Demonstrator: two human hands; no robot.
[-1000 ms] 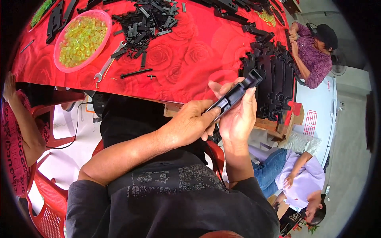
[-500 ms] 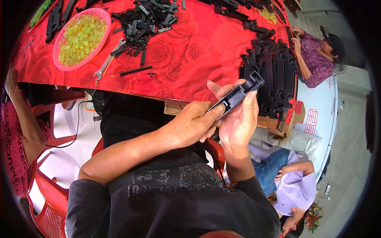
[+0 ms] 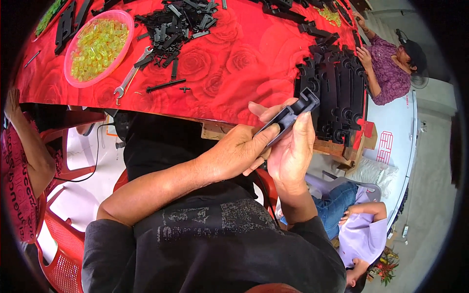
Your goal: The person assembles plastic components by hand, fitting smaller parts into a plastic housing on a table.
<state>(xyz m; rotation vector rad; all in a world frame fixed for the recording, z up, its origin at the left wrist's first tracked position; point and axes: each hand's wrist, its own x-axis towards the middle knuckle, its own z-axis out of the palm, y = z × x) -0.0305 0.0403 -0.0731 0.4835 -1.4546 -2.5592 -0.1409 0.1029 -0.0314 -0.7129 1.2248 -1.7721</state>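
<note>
Both my hands hold one long black plastic part (image 3: 305,101) with a hooked far end, tilted up to the right just off the table's front edge. My left hand (image 3: 245,149) is closed round its near end, the thumb pressed along its channel. On the far end my right hand (image 3: 295,149) grips with thumb and fingers, palm turned up. The underside of the part and several of my fingertips are hidden. Just beyond my right hand, many similar long black parts (image 3: 337,97) lie stacked on the red flowered tablecloth (image 3: 229,93).
A pink basket (image 3: 69,73) of yellow clear pieces, a heap of small black pieces (image 3: 171,29), a wrench (image 3: 131,75) and a thin black rod (image 3: 166,85) lie on the table. People sit at the left, far right and lower right. A red plastic chair (image 3: 61,249) stands lower left.
My hands and the black part have shifted slightly left, the grip much the same. The person at the far right has raised one hand farther up.
</note>
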